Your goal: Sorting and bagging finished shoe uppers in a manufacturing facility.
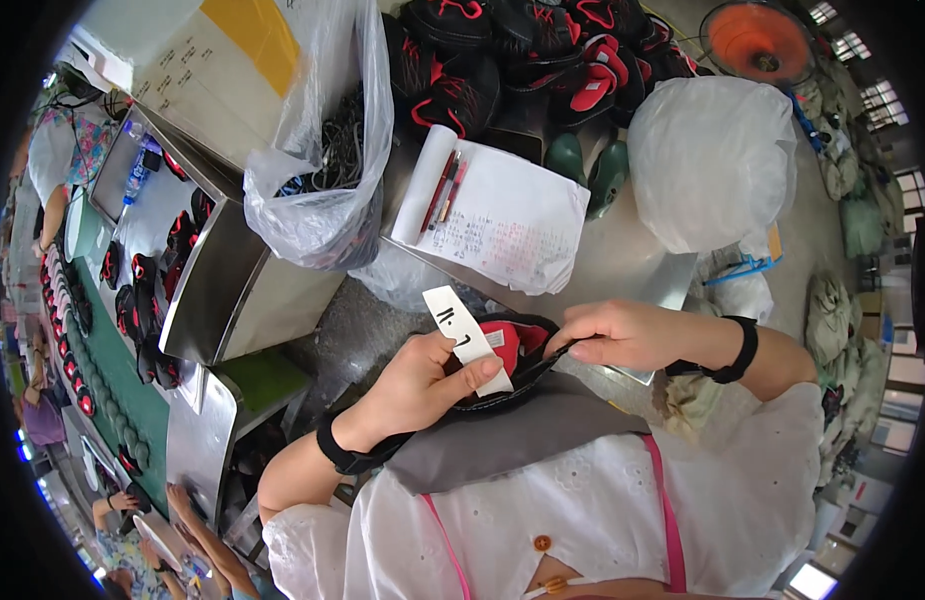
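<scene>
White tag [467, 340], one, in left fingers [468, 382]

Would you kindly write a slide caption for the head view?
Left hand holding a white tag, right hand pinching the edge of a red-lined black shoe near an open notebook.

"Where does writing show?"
"On the notepad [512, 200]: handwritten rows, some in red, too small to make out."
"And below the notepad?"
"A white strip [467, 338] with bold black handwritten characters; just beside it, a small white label [495, 338] on red lining [508, 352], too fine to read."
"Left of the notepad?"
"A cardboard box [212, 95] with short dark lines of writing, and, farther off, a bottle [137, 180] with a blue label, both illegible."
</scene>
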Tool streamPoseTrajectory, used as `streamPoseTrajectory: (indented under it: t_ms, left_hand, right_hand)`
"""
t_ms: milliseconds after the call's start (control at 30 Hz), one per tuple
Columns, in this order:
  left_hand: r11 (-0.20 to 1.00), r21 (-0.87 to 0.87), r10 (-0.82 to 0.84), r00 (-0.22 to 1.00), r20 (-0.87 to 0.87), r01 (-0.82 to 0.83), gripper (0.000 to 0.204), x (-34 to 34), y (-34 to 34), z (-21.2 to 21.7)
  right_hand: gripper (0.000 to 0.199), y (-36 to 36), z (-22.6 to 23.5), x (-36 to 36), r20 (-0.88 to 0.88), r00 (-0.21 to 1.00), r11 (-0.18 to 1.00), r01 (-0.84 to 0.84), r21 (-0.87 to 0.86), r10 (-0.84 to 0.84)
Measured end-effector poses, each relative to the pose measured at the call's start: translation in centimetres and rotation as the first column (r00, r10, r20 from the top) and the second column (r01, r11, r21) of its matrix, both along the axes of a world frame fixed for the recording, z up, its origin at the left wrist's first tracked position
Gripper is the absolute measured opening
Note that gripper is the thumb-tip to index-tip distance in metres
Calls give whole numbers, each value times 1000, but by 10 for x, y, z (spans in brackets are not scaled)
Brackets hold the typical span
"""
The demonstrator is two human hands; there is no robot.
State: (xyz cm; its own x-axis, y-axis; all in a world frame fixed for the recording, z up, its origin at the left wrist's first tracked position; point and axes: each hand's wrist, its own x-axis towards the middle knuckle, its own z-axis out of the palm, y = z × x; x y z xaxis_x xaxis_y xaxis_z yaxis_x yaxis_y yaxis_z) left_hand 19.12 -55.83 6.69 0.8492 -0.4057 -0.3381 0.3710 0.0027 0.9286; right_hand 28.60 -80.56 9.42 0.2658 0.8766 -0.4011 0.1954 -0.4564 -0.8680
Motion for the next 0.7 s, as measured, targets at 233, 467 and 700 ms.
streamPoseTrajectory:
  t_ms: [233, 467, 700]
  left_hand:
    - [999, -49, 20, 988, 155, -13, 23, -7, -4, -9]
    - [995, 28, -98, 988, 121, 95, 24, -2, -6, 1]
    - [998, 44, -39, 991, 125, 34, 22, -5, -6, 2]
  right_hand:
    - [26, 14, 19, 0, 67, 993, 993, -90, -79, 95]
    - [29, 25, 32, 7, -131, 961, 932, -269, -242, 243]
    - [30, 35, 41, 12, -119, 981, 924, -183, -336, 150]
